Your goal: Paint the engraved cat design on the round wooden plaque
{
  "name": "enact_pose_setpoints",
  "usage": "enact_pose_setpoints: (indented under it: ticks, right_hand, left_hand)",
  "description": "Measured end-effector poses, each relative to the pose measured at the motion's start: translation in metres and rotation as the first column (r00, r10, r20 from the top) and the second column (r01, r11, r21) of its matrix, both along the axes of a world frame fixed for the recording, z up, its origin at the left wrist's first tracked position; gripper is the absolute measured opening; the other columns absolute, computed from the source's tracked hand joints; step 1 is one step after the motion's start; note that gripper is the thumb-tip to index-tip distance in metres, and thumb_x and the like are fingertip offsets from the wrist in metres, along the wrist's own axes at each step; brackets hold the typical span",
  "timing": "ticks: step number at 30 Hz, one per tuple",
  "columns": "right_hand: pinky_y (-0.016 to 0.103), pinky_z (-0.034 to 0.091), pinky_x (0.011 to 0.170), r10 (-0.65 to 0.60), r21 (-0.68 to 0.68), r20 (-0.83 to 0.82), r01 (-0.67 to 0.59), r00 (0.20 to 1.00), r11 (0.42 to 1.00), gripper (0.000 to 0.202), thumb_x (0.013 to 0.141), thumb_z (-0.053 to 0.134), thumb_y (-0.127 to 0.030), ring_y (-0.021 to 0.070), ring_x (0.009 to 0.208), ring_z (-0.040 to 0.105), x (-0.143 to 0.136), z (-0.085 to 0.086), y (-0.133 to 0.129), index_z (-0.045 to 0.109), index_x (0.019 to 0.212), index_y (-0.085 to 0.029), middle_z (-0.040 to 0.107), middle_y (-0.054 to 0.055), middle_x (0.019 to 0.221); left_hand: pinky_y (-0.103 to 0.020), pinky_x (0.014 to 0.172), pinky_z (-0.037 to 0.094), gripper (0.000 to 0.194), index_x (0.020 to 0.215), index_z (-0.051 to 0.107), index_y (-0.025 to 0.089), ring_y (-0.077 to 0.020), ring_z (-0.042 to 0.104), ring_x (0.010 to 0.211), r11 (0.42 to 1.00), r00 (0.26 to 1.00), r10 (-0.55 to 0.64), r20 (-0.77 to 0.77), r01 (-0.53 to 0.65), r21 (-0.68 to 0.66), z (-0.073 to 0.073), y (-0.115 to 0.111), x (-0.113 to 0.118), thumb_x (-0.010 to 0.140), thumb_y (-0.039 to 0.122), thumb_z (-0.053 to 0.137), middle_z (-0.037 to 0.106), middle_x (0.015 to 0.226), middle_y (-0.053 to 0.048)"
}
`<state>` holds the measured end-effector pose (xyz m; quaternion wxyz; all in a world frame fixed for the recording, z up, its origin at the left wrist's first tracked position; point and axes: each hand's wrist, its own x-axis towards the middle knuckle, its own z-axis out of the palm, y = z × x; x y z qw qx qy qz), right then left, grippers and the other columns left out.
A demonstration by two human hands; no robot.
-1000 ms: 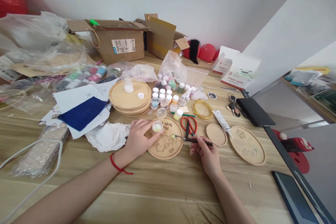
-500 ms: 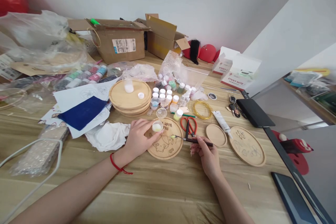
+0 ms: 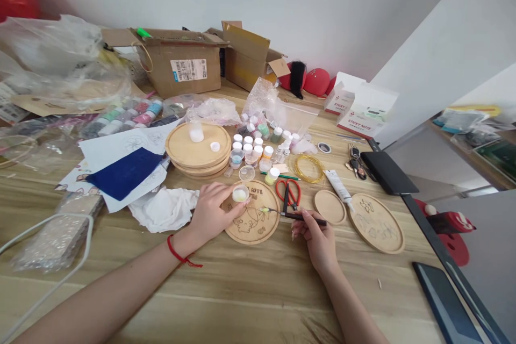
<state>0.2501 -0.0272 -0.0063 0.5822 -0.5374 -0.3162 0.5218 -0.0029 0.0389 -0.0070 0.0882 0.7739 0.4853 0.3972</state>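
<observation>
My left hand rests over the left edge of a round wooden plate with line drawings and lettering on it. Its fingers close around a small clear cup with something pale yellow inside. In my right hand is a dark-handled palette knife, gripped like a pen. The thin metal tip is over the plate's drawing, beside a dab of yellow; whether it touches the wood I cannot tell. Just behind lie red-handled scissors, and an open jar with yellow contents stands near them.
Behind the plate stand several white-capped jars and a stack of wooden plates. White crumpled cloth lies left. To the right are a coil of gold wire, a white tube, a small wooden disc and another drawn plate.
The whole view has shifted slightly, so things sit a little further left. Both hands keep nearly the same pose and hold the same things.
</observation>
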Motion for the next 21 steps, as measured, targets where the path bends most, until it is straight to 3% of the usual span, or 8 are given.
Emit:
enact_pose_setpoints:
  ticks: [21]
  right_hand:
    - [0.029,0.050,0.051,-0.009,0.007,0.042,0.008,0.999,1.000,0.031,0.079,0.072,-0.048,0.0160,0.052,0.059,-0.0009,-0.0028,-0.0018,0.073,0.083,-0.017,0.068,0.003,0.062]
  left_hand:
    - [-0.038,0.082,0.043,0.031,0.107,0.070,0.022,-0.0226,0.065,0.089,1.000,1.000,-0.003,-0.011,0.003,0.000,0.0003,-0.0002,-0.0012,0.086,0.043,0.065,0.074,0.093,-0.005]
